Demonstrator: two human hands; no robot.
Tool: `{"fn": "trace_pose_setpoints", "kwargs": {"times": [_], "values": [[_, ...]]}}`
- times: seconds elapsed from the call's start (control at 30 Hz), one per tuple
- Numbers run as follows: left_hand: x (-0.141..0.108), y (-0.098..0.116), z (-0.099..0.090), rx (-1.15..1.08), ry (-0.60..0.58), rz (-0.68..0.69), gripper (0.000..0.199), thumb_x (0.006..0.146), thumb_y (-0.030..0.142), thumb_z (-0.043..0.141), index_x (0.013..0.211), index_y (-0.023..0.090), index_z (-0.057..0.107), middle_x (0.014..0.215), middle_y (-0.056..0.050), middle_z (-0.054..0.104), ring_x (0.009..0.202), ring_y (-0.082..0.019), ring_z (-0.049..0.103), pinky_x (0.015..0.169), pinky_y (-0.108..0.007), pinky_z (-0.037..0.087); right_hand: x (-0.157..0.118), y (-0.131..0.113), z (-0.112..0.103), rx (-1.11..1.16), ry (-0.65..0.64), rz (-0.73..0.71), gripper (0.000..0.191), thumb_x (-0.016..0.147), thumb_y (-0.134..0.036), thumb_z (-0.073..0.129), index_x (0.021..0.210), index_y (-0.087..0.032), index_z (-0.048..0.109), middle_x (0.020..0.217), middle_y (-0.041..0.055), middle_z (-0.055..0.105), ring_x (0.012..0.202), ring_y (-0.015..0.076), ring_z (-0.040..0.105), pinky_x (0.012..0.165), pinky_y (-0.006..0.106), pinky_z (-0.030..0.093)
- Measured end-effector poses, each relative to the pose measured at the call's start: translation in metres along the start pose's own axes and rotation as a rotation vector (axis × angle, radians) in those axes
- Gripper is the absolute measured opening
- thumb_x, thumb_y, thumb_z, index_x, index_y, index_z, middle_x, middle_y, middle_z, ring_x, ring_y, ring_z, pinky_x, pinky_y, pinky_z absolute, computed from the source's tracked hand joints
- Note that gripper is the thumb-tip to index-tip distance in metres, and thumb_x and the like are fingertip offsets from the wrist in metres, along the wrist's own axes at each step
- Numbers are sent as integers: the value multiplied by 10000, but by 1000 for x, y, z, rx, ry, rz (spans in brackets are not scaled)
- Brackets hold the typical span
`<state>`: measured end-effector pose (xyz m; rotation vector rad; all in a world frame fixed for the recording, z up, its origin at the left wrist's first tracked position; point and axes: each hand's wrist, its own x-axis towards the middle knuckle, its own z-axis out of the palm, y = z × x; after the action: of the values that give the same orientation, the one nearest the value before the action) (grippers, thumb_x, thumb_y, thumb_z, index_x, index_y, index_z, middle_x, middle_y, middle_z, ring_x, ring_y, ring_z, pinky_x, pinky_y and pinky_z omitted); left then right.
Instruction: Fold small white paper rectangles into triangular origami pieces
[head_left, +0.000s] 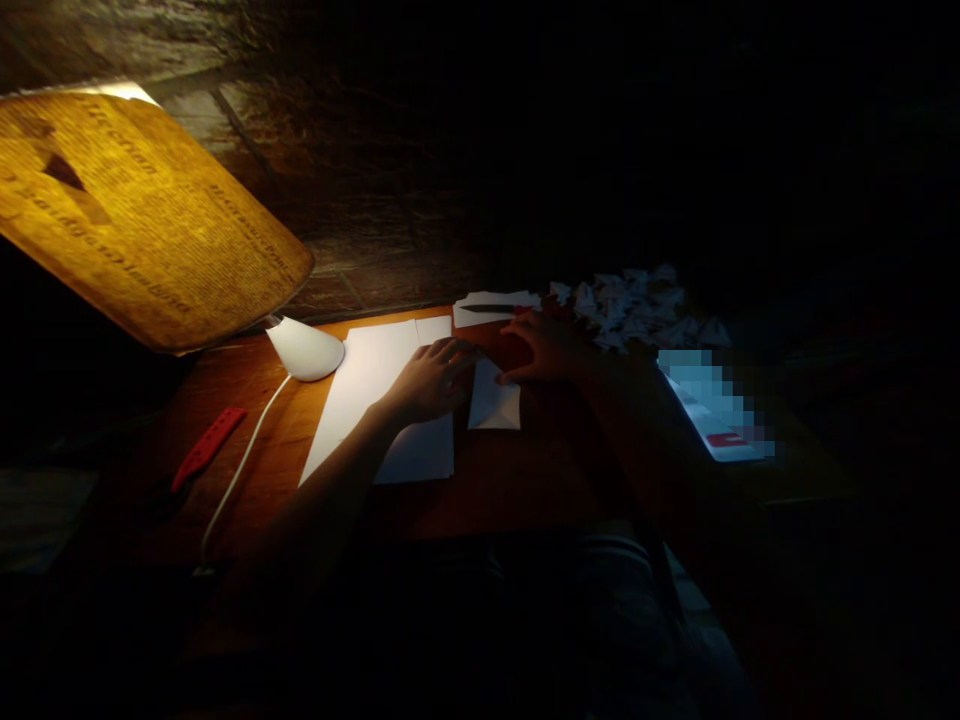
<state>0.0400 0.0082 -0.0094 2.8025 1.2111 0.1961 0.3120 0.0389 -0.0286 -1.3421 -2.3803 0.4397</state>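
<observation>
A small folded white paper (495, 402) lies on the wooden table, with diagonal creases on its lower part. My left hand (431, 382) rests over a stack of white paper sheets (382, 400), its fingers stretched toward the folded paper's upper left edge. On the other side, my right hand (547, 350) curves with thumb and fingers apart. Its thumb is at the right edge of the folded paper, and its index finger reaches above it. Shadow hides part of both hands' fingertips.
A lamp with a printed yellow shade (150, 220) and white base (304, 350) stands left. Near it lies a long red object (210, 445). Behind are a dark blade-like tool (484, 308) on paper and several folded paper pieces (630, 305). A lit phone (712, 420) lies right.
</observation>
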Motion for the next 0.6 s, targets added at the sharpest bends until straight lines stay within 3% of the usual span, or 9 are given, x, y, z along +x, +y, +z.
{"fn": "trace_pose_setpoints", "kwargs": {"times": [0.33, 0.6], "values": [[2, 11, -3, -11, -17, -71, 727, 809, 259, 584, 1531, 218, 517, 1621, -166, 410, 1439, -420, 414, 1136, -627, 416, 0, 2, -1, -13, -7, -24, 926, 674, -673, 896, 1444, -238, 621, 1489, 168, 530, 1396, 433, 491, 1167, 594, 407], [1, 6, 0, -37, -2, -63, 733, 824, 309, 588, 1548, 221, 511, 1622, -168, 410, 1433, -428, 412, 1134, -635, 407, 0, 6, -2, -1, -34, -31, 957, 662, -696, 889, 1464, -255, 611, 1519, 158, 517, 1388, 436, 493, 1152, 593, 425]]}}
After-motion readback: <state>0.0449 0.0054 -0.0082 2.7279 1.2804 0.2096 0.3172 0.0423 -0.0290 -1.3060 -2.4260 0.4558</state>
